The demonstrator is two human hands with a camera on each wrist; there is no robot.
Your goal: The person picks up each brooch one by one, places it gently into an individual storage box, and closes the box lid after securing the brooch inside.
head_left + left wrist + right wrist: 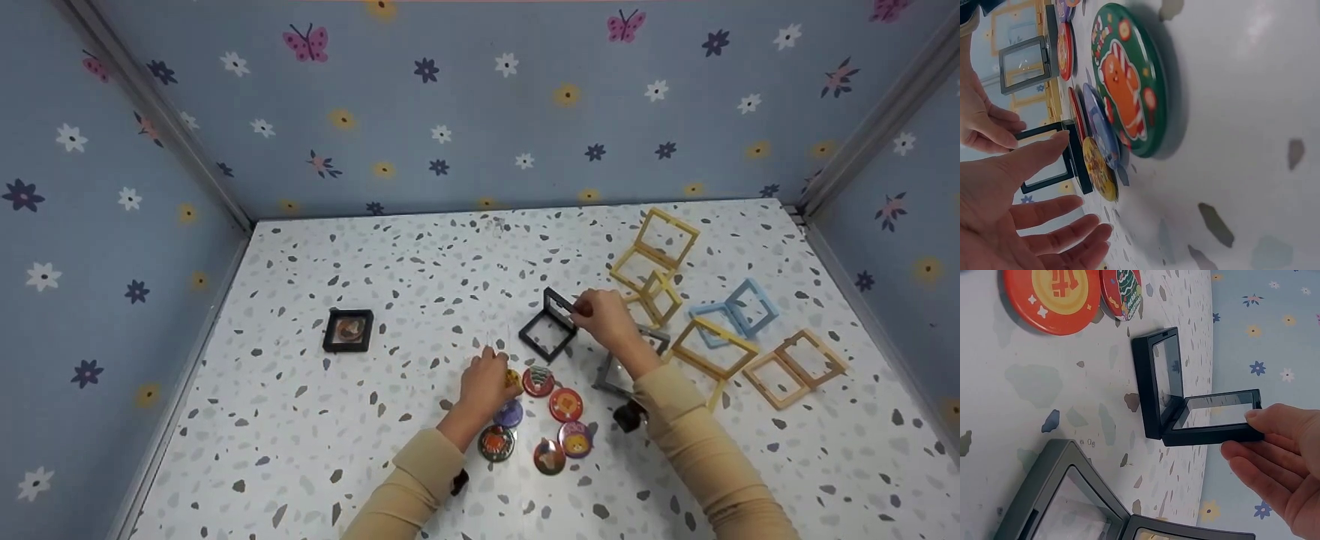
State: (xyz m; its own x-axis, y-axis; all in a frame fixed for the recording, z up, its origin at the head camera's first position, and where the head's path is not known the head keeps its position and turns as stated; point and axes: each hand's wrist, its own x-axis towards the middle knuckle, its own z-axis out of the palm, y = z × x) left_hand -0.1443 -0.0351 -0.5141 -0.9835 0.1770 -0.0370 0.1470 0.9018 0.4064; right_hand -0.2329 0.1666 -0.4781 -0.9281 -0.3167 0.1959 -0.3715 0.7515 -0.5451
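My right hand (606,321) pinches the raised half of an open black display frame (1143,385) between thumb and fingers. The frame's other half lies on the tabletop, and clear film spans both halves. My left hand (484,386) is spread low over the table with nothing in its grasp, its thumb overlapping a yellow round badge (1099,169) in the head view. Close by lie a purple-blue badge (510,414), a green gingerbread badge (1129,95) and a red badge with a Christmas tree (538,382).
Further badges, including an orange-red one (566,405), lie nearer me. A black frame (348,346) containing a round badge sits at left. Open frames stand at right: grey (1064,467), yellow (716,367), light blue (720,342) and tan (793,397). Flowered panels (480,97) wall the table.
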